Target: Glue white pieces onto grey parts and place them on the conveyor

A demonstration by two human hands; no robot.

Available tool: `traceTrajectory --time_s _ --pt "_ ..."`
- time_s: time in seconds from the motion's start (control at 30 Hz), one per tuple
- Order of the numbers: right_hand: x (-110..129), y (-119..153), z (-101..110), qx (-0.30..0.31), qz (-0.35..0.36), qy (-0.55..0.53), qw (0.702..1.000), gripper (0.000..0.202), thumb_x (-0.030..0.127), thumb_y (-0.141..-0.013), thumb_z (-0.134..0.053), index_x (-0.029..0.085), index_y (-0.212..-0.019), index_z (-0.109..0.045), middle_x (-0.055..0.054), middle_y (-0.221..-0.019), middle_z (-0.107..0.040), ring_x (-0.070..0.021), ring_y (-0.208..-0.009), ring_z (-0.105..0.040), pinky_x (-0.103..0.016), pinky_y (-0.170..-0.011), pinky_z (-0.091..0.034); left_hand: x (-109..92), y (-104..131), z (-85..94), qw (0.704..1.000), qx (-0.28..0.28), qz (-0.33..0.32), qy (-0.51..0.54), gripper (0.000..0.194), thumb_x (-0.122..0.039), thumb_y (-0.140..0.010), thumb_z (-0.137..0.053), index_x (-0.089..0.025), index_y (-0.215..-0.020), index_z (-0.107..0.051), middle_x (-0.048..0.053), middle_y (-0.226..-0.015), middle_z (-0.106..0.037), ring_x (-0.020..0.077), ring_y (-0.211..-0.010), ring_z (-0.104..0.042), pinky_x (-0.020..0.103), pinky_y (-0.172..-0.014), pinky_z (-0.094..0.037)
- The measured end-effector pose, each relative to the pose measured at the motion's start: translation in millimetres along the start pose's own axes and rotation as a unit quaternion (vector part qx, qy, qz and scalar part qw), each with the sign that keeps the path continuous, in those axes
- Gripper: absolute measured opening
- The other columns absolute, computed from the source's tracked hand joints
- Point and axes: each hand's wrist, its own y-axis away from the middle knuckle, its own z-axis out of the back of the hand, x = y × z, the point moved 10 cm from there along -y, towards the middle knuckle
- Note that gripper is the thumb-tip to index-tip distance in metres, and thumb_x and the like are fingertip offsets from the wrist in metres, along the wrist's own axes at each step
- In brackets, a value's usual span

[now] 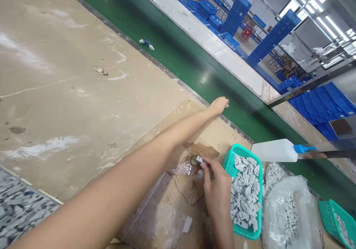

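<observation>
My left arm stretches far forward, and my left hand (219, 104) rests at the bench's far edge beside the green conveyor belt (178, 52), fingers closed on a small whitish piece. My right hand (215, 187) pinches a small grey piece (199, 160) over a wet, glue-stained patch of cardboard (191, 184). Just right of that hand stands a teal basket (229, 158) filled with several grey wedge-shaped pieces (244, 193).
A white squeeze bottle with a blue nozzle (275, 150) lies beyond the basket. A clear plastic bag of grey pieces (286, 212) and a second teal basket (335, 219) sit at right. More grey pieces (16, 208) lie at lower left. Blue crates (319, 104) stand beyond the belt.
</observation>
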Motion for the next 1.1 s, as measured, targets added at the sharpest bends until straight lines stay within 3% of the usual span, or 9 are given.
traceTrajectory --time_s 0.13,0.23,0.3,0.37,0.5,0.53,0.6,0.8,1.1 --pt "-4 0 -1 0.002 -0.017 -0.007 1.0 0.027 0.027 -0.094 -0.051 0.017 -0.11 -0.071 -0.007 -0.106 -0.075 -0.0213 -0.094 -0.073 -0.031 -0.084 -0.057 11 13 31.2 0.995 -0.085 0.026 0.051 0.026 -0.008 -0.082 -0.062 -0.012 -0.106 -0.07 0.011 -0.108 -0.066 0.021 -0.103 -0.062 0.031 -0.095 -0.046" --pt "-3 1 -1 0.006 -0.021 -0.012 1.0 0.028 0.03 -0.094 -0.053 0.018 -0.112 -0.071 -0.008 -0.107 -0.075 -0.0228 -0.094 -0.073 -0.032 -0.082 -0.058 21 40 59.7 0.98 -0.15 0.055 0.121 0.035 -0.016 -0.071 -0.079 -0.014 -0.104 -0.07 0.008 -0.103 -0.065 0.0188 -0.095 -0.061 0.031 -0.09 -0.048" --pt "0 1 -1 0.014 -0.01 -0.01 1.0 0.026 0.029 -0.094 -0.054 0.02 -0.108 -0.074 -0.007 -0.104 -0.076 -0.0228 -0.092 -0.074 -0.032 -0.081 -0.059 38 66 72.2 0.952 -0.175 0.101 0.232 0.038 -0.019 -0.062 -0.086 -0.014 -0.096 -0.071 0.005 -0.091 -0.064 0.018 -0.086 -0.061 0.032 -0.085 -0.05" --pt "4 2 -2 0.022 0.007 -0.004 1.0 0.025 0.027 -0.094 -0.055 0.021 -0.106 -0.076 -0.006 -0.103 -0.076 -0.0225 -0.091 -0.074 -0.032 -0.081 -0.059 56 93 73.7 0.891 -0.169 0.153 0.392 0.035 -0.016 -0.058 -0.088 -0.013 -0.089 -0.07 0.003 -0.079 -0.063 0.0164 -0.08 -0.062 0.033 -0.085 -0.05" --pt "6 4 -2 0.024 0.04 0.017 0.999 0.025 0.025 -0.094 -0.055 0.02 -0.107 -0.076 -0.008 -0.105 -0.076 -0.0225 -0.091 -0.074 -0.032 -0.08 -0.06 69 143 66.9 0.701 -0.121 0.205 0.673 0.025 -0.001 -0.071 -0.074 -0.014 -0.092 -0.069 0.004 -0.087 -0.069 0.0108 -0.08 -0.065 0.029 -0.093 -0.049" --pt "7 4 -3 0.022 0.05 0.026 0.998 0.025 0.024 -0.094 -0.056 0.019 -0.107 -0.076 -0.008 -0.106 -0.075 -0.0226 -0.092 -0.074 -0.032 -0.08 -0.06 69 154 66.8 0.665 -0.112 0.214 0.707 0.024 0.001 -0.075 -0.07 -0.014 -0.094 -0.068 0.005 -0.092 -0.07 0.01 -0.081 -0.066 0.029 -0.095 -0.049" --pt "8 5 -4 0.019 0.069 0.043 0.996 0.024 0.024 -0.093 -0.056 0.017 -0.108 -0.075 -0.009 -0.106 -0.075 -0.0228 -0.093 -0.074 -0.032 -0.081 -0.059 64 173 68.7 0.626 -0.093 0.224 0.741 0.026 0.003 -0.08 -0.063 -0.015 -0.098 -0.069 0.006 -0.101 -0.071 0.0104 -0.082 -0.068 0.032 -0.096 -0.05" --pt "20 8 -6 0.022 0.122 0.094 0.988 0.025 0.022 -0.095 -0.055 0.014 -0.11 -0.074 -0.01 -0.101 -0.076 -0.0206 -0.087 -0.074 -0.028 -0.075 -0.059 44 196 74.3 0.615 -0.058 0.212 0.757 0.044 0.009 -0.081 -0.057 -0.011 -0.12 -0.06 0.01 -0.089 -0.072 0.0138 -0.081 -0.07 0.03 -0.093 -0.053" --pt "26 9 -8 0.026 0.139 0.139 0.98 0.027 0.024 -0.097 -0.052 0.017 -0.109 -0.074 -0.008 -0.099 -0.077 -0.0192 -0.083 -0.074 -0.028 -0.073 -0.058 36 197 65.3 0.618 -0.011 0.177 0.766 0.021 -0.003 -0.085 -0.064 -0.013 -0.103 -0.068 0.006 -0.092 -0.071 0.0105 -0.082 -0.067 0.029 -0.091 -0.051"
